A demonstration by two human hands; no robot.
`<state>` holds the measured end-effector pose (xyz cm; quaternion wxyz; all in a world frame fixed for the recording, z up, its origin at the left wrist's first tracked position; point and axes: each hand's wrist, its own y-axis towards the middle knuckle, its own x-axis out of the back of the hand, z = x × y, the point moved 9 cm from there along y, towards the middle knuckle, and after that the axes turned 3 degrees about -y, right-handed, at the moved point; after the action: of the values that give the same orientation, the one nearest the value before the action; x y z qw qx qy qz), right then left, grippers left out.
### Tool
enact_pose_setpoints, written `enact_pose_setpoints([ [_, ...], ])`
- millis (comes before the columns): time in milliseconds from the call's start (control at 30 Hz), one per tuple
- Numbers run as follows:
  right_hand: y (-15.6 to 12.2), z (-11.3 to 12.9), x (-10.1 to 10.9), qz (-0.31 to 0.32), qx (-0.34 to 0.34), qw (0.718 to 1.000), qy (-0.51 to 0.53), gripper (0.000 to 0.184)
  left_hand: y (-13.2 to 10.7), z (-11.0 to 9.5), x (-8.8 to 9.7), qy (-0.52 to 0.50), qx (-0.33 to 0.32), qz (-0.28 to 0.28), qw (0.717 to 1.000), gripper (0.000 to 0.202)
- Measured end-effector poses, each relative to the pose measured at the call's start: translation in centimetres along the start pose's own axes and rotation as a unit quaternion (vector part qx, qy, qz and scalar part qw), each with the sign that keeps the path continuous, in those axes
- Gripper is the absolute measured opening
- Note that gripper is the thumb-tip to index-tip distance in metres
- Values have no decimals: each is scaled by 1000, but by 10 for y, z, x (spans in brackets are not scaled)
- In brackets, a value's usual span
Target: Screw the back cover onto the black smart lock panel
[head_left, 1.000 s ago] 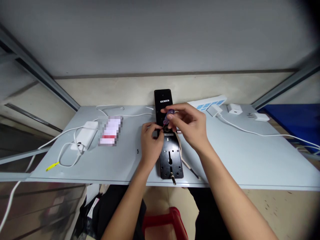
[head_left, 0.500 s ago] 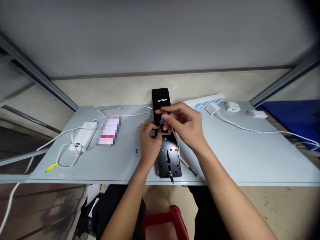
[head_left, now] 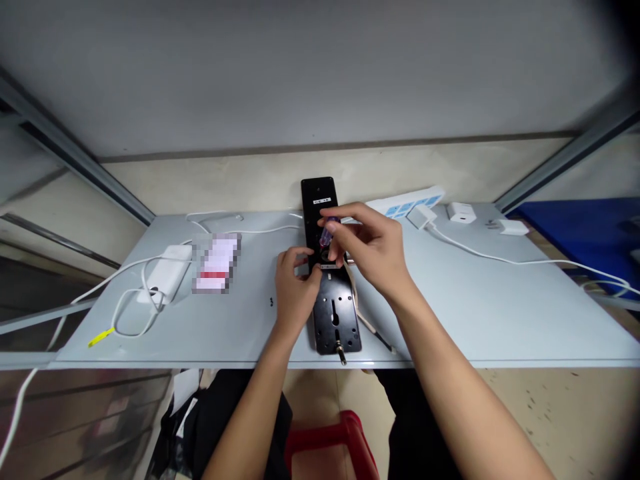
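A long black door-lock panel (head_left: 334,313) lies lengthwise on the pale grey table (head_left: 475,313), its back plate with slots and holes facing up. My left hand (head_left: 293,287) grips the panel's left edge near its middle, fingers curled against it. My right hand (head_left: 373,250) is closed on a small purple-handled screwdriver (head_left: 327,232), held upright with its tip down on the panel's middle. A thin strap or cable (head_left: 365,320) trails from under my right hand along the panel's right side.
A white charger (head_left: 165,275) with looped cable and a blurred card (head_left: 216,262) lie left. A white power strip (head_left: 405,203), plugs (head_left: 463,212) and a cable sit back right. A tiny dark screw (head_left: 271,302) lies left of the panel. A red stool (head_left: 330,447) stands below.
The screwdriver and my right-hand fingers have shifted slightly on the panel, as in a turn. The view has drifted a little; the panel stays put.
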<state>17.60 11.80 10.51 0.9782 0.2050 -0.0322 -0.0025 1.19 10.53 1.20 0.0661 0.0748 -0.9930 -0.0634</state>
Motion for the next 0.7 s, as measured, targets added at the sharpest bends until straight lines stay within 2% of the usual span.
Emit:
enact_pose_setpoints([
  [167, -1, 21, 12, -38, 99, 986, -126, 16, -2, -3, -1, 26, -20, 0, 999, 21],
  [267, -2, 32, 12, -21, 126, 978, -166, 21, -3, -4, -2, 37, -32, -2, 999, 22],
  [400, -3, 36, 7, 18, 126, 980, -151, 25, -4, -5, -1, 40, -45, -5, 998, 22],
  [567, -3, 30, 3, 40, 99, 991, -84, 29, -3, -5, -1, 42, -45, -7, 998, 24],
  [700, -1, 23, 2, 25, 64, 996, -58, 18, -3, -4, -2, 42, -44, -5, 998, 24],
])
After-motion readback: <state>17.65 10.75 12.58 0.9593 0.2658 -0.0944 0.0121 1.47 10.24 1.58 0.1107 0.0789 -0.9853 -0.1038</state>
